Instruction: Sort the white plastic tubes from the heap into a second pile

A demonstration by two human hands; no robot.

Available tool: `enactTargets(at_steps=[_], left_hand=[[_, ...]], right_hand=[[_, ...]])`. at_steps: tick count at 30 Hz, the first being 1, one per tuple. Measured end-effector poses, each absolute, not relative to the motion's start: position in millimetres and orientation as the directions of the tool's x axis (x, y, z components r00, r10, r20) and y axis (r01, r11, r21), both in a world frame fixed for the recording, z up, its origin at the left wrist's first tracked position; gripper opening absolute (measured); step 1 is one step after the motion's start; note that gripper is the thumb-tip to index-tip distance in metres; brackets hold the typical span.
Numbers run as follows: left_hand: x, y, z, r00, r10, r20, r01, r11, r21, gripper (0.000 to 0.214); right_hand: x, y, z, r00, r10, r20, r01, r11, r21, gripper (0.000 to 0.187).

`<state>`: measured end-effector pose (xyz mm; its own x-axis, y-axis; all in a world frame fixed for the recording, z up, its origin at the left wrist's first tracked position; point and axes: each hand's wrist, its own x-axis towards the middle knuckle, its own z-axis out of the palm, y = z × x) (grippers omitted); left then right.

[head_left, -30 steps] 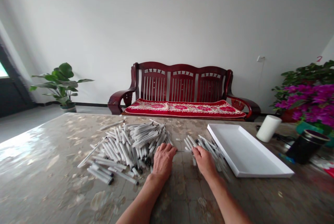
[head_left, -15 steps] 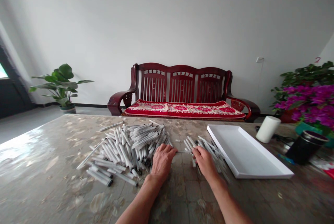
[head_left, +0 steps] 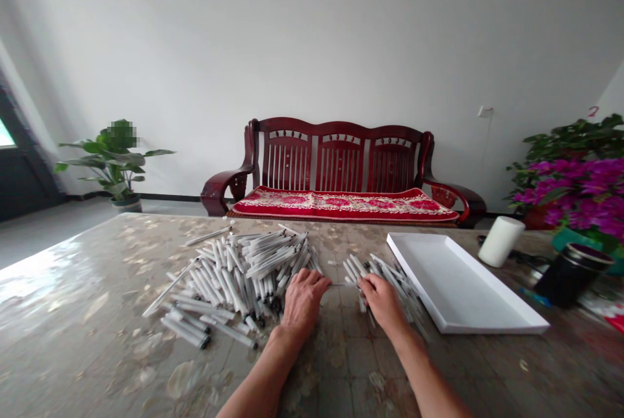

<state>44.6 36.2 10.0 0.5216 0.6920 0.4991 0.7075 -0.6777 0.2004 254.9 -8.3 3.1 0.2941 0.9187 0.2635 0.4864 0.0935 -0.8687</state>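
Note:
My left hand [head_left: 306,301] is closed at the right edge of a large heap of white pen barrels [head_left: 234,275], several with black ends. A thin, pale, see-through rod, perhaps a pen refill [head_left: 344,285], runs level between my two hands, and the fingers of both pinch its ends. My right hand [head_left: 383,301] is closed over a smaller pile of pens [head_left: 390,268], which look clear and grey. Its fingers hide part of that pile. The rod's ends are hidden inside my fingers.
Right of the small pile lies a shallow white box tray [head_left: 487,301]. Beyond it stand a white cylinder [head_left: 502,241] and a dark cup [head_left: 572,275], near purple flowers [head_left: 580,184]. A patterned cloth covers the table [head_left: 146,372]. A red wooden bench [head_left: 341,164] stands behind.
Almost nothing differs. My right hand has shifted very slightly left, while my left hand, both pen piles and the tray stay where they were.

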Motion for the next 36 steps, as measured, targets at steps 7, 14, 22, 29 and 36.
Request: enactTargets(at_steps=[7,14,22,29,36], left_hand=[[44.5,37.7,8.9,0.512,0.695,0.505,0.715,-0.670,0.197,0.018],[44.2,37.3,7.7,0.506,0.689,0.518,0.709,-0.675,0.205,0.018],[44.4,36.9,8.0,0.511,0.686,0.517,0.703,-0.680,0.208,0.019],[44.5,36.9,8.9,0.503,0.702,0.505,0.705,-0.671,0.230,0.021],[44.5,35.4,10.9,0.520,0.706,0.481,0.706,-0.672,0.223,0.021]], right_hand=[[255.7,-6.1,2.1,0.273,0.901,0.339,0.428,0.202,-0.881,0.025],[256.2,-6.1,-0.2,0.254,0.916,0.309,0.489,0.154,-0.859,0.029],[255.6,-6.9,3.9,0.290,0.906,0.310,0.543,0.111,-0.833,0.041],[256.2,-6.5,6.3,0.264,0.907,0.328,0.469,0.177,-0.865,0.032],[255.9,-6.2,6.1,0.287,0.905,0.312,0.522,0.125,-0.843,0.031]])
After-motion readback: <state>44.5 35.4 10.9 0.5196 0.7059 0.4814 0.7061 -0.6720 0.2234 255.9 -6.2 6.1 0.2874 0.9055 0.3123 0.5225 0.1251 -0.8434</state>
